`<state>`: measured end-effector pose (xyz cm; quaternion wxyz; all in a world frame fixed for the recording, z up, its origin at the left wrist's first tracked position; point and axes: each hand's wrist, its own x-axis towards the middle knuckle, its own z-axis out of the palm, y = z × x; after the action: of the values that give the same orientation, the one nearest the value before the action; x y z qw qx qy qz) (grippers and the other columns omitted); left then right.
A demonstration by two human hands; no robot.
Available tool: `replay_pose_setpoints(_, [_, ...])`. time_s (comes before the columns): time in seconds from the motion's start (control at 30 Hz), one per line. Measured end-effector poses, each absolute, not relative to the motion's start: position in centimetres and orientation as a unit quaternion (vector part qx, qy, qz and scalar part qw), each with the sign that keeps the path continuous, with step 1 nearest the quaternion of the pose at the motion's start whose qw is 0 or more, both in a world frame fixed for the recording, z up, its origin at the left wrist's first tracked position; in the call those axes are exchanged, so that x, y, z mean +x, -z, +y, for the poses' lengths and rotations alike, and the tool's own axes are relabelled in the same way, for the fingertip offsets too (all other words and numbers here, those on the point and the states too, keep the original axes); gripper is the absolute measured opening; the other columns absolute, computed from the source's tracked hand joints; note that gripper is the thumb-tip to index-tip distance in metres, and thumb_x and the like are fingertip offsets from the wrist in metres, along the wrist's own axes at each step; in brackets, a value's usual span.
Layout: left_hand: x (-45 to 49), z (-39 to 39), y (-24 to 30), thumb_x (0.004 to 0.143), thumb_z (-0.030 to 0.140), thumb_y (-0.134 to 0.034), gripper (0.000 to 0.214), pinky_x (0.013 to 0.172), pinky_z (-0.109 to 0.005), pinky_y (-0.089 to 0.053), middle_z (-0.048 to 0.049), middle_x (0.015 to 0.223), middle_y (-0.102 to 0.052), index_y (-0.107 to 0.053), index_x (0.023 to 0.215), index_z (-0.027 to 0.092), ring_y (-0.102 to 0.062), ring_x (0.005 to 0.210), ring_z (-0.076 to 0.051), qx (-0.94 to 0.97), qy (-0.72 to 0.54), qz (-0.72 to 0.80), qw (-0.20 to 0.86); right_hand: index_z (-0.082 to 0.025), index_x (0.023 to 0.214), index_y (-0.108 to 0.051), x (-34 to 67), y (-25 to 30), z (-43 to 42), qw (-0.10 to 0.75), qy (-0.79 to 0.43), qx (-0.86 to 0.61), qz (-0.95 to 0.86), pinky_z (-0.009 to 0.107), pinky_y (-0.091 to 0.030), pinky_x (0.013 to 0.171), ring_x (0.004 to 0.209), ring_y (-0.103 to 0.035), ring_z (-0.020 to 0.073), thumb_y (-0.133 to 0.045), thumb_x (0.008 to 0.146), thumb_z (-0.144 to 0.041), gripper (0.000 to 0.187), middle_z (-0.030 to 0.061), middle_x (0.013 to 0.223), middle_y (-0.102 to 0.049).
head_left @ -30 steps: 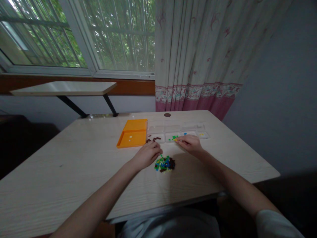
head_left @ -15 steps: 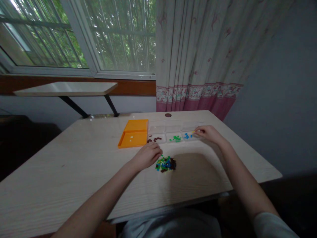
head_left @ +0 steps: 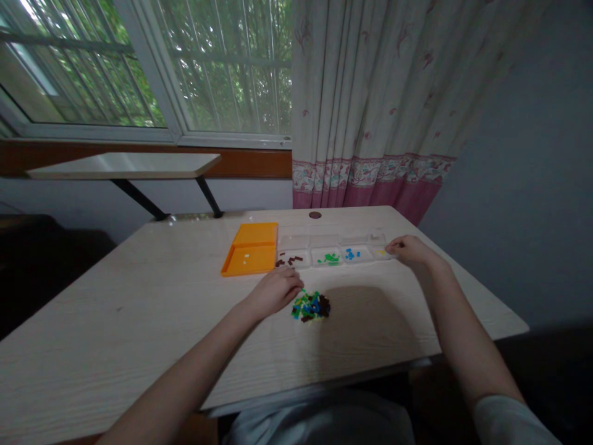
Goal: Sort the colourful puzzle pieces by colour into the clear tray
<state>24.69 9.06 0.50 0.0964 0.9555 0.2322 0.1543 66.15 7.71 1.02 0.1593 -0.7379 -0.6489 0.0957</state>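
Observation:
A small mixed pile of toy building bricks, green, blue, dark brown, yellow and pale, lies on the table. My left hand rests at the pile's upper left edge with its fingers curled together; whatever they hold is hidden. Farther right, my right hand is at the outer end of a row of clear boxes, its fingertips pinched beside a clear box with yellow bricks in it. Whether a brick is between those fingertips cannot be made out.
Left of my right hand, clear boxes hold blue bricks, green bricks and brown bricks. An open orange case with a few white bricks joins the row's left end. Behind stand a raised shelf and a curtain.
My right hand has shifted right, from beside the blue bricks to the row's end. The yellow brick at its fingertips no longer shows there; yellow now shows in the end box. My left hand stays put.

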Motion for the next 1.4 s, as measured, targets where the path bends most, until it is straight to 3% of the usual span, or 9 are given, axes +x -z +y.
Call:
replay_pose_setpoints(0.23, [24.9,8.9,-0.6,0.086,0.025,-0.043,0.018,0.072,-0.027,-0.041,-0.0059,0.079,-0.058,-0.058,0.083,0.017,-0.052,0.08,-0.017,0.945,-0.179,0.252,0.109,-0.014,0.085,-0.069,62.2,-2.7,7.8,0.231,-0.013,-0.691,-0.685,0.022,-0.028,0.047,0.046,-0.043,0.0111,-0.046,0.078,-0.04,0.035,-0.0002,0.048,-0.052])
replay_pose_setpoints(0.37, [25.0,8.8,-0.8,0.085,0.027,-0.045,0.018,0.072,-0.027,-0.041,-0.0065,0.082,-0.059,-0.058,0.084,0.016,-0.052,0.082,-0.017,0.933,-0.206,0.262,0.134,-0.016,0.088,-0.067,55.0,-1.7,7.2,0.27,-0.07,-0.591,-0.757,0.019,-0.029,0.047,0.046,-0.042,0.0088,-0.045,0.081,-0.037,0.032,-0.0022,0.05,-0.052])
replay_pose_setpoints(0.47, [25.1,8.5,-1.0,0.085,0.028,-0.044,0.018,0.073,-0.028,-0.041,-0.0068,0.083,-0.059,-0.058,0.083,0.016,-0.052,0.082,-0.017,0.927,-0.227,0.26,0.144,-0.019,0.091,-0.067,49.7,-0.3,6.2,0.248,-0.125,-0.525,-0.805,0.017,-0.028,0.045,0.042,-0.041,0.0072,-0.051,0.079,-0.033,0.025,-0.0046,0.048,-0.05])
replay_pose_setpoints(0.6, [25.3,8.3,-1.1,0.085,0.028,-0.045,0.017,0.073,-0.028,-0.041,-0.0063,0.082,-0.059,-0.058,0.082,0.016,-0.052,0.081,-0.017,0.924,-0.243,0.253,0.153,-0.021,0.09,-0.068,46.2,1.3,5.0,0.281,-0.104,-0.48,-0.825,0.017,-0.032,0.047,0.044,-0.044,0.0072,-0.057,0.077,-0.035,0.022,-0.0038,0.05,-0.056])
replay_pose_setpoints(0.73, [25.5,8.2,-0.9,0.085,0.026,-0.047,0.015,0.073,-0.028,-0.041,-0.0058,0.081,-0.059,-0.058,0.082,0.016,-0.052,0.081,-0.017,0.925,-0.24,0.246,0.16,-0.02,0.082,-0.069,45.9,1.9,4.6,0.308,-0.074,-0.46,-0.83,0.018,-0.035,0.05,0.048,-0.049,0.0079,-0.055,0.078,-0.035,0.021,-0.0019,0.055,-0.061])
replay_pose_setpoints(1.03, [25.5,8.2,-1.0,0.087,0.028,-0.042,0.019,0.075,-0.029,-0.041,-0.0066,0.085,-0.059,-0.057,0.089,0.016,-0.052,0.083,-0.017,0.928,-0.237,0.243,0.155,-0.02,0.084,-0.068,46.7,1.6,5.1,0.315,-0.06,-0.439,-0.839,0.017,-0.038,0.053,0.054,-0.053,0.0081,-0.052,0.081,-0.031,0.02,-0.0001,0.066,-0.066])
replay_pose_setpoints(1.27, [24.8,9.0,-0.4,0.087,0.018,-0.039,0.025,0.078,-0.028,-0.041,-0.0072,0.09,-0.059,-0.061,0.099,0.018,-0.051,0.089,-0.017,0.95,-0.191,0.215,0.121,-0.017,0.082,-0.07,49.0,-0.1,5.5,0.464,0.037,-0.472,-0.749,0.018,-0.041,0.048,0.042,-0.048,0.0078,-0.052,0.081,-0.035,0.025,0.0011,0.054,-0.062])
replay_pose_setpoints(1.4, [25.2,8.8,0.1,0.086,0.017,-0.041,0.027,0.075,-0.026,-0.041,-0.006,0.088,-0.056,-0.064,0.101,0.023,-0.051,0.085,-0.016,0.963,-0.163,0.187,0.108,-0.015,0.079,-0.07,49.4,-0.8,5.5,0.501,0.069,-0.445,-0.739,0.018,-0.039,0.043,0.039,-0.045,0.0072,-0.054,0.08,-0.033,0.024,0.0016,0.053,-0.062])
